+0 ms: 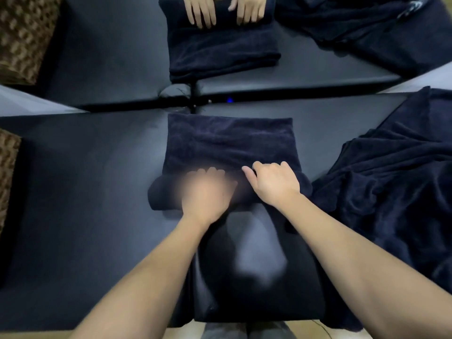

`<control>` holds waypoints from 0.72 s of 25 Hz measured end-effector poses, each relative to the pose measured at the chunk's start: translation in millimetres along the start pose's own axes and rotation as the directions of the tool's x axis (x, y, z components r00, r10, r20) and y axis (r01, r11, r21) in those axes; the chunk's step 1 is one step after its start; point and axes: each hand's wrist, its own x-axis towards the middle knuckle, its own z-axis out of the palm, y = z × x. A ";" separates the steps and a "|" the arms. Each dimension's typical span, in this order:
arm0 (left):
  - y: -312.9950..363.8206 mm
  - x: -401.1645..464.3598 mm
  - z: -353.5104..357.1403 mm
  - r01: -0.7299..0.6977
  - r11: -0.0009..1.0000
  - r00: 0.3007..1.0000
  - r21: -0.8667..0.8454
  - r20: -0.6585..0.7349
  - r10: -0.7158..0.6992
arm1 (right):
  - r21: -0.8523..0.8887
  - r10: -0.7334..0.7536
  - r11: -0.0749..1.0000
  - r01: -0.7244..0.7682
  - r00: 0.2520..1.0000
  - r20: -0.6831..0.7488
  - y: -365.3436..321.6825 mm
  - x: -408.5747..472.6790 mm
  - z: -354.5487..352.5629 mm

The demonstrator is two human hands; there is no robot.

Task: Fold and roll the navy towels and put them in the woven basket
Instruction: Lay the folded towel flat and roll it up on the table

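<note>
A folded navy towel (230, 140) lies flat on the dark table (85, 192) in front of me, its near end rolled into a thick roll (163, 194). My left hand (208, 189), blurred by motion, lies on top of the roll near its middle. My right hand (274, 182) grips the roll's right part, fingers curled over its far side onto the flat towel. The woven basket (7, 167) shows as a brown patterned edge at the far left.
A heap of loose navy towels (391, 182) lies at the right. A mirror behind the table reflects the towel (220, 47), both hands, the heap and the basket (24, 33). The table's near edge crosses the bottom of the view.
</note>
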 end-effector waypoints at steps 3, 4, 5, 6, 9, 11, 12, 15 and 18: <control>-7.5 39.0 -15.9 -0.057 0.997 0.992 0.043 0.119 0.052 | -0.016 0.034 0.999 -0.037 0.984 -0.176 -3.2 -9.2 3.9; -7.6 47.4 -18.8 -0.079 0.996 0.985 0.034 0.157 0.073 | -0.041 0.026 0.999 -0.036 0.971 -0.237 -6.8 -17.8 10.0; -8.3 56.5 -20.3 -0.096 0.995 0.977 0.012 0.194 0.091 | -0.052 0.020 0.998 -0.036 0.959 -0.283 -11.4 -24.8 17.2; -9.4 64.6 -20.2 -0.093 0.995 0.968 -0.021 0.231 0.095 | -0.056 0.011 0.998 -0.029 0.954 -0.299 -15.4 -29.1 25.0; -11.8 80.2 -24.9 -0.014 0.996 0.943 -0.090 0.331 0.043 | -0.081 0.003 0.996 -0.032 0.942 -0.335 -15.6 -16.2 28.2; -10.8 75.9 -24.8 0.013 0.996 0.955 -0.088 0.297 0.014 | -0.123 0.000 0.991 -0.047 0.935 -0.355 -12.5 0.6 21.7; -10.1 67.3 -21.7 0.015 0.997 0.975 -0.075 0.222 0.002 | -0.130 0.001 0.990 -0.050 0.936 -0.353 -11.4 7.2 18.3; -7.4 35.6 -9.7 0.008 0.999 1.000 -0.045 0.012 -0.008 | -0.106 0.001 0.994 -0.034 0.955 -0.297 -9.7 23.1 11.9; -3.1 27.5 0.3 0.001 0.999 0.999 -0.048 -0.049 -0.003 | -0.078 0.009 0.997 -0.022 0.985 -0.170 -8.5 38.5 4.0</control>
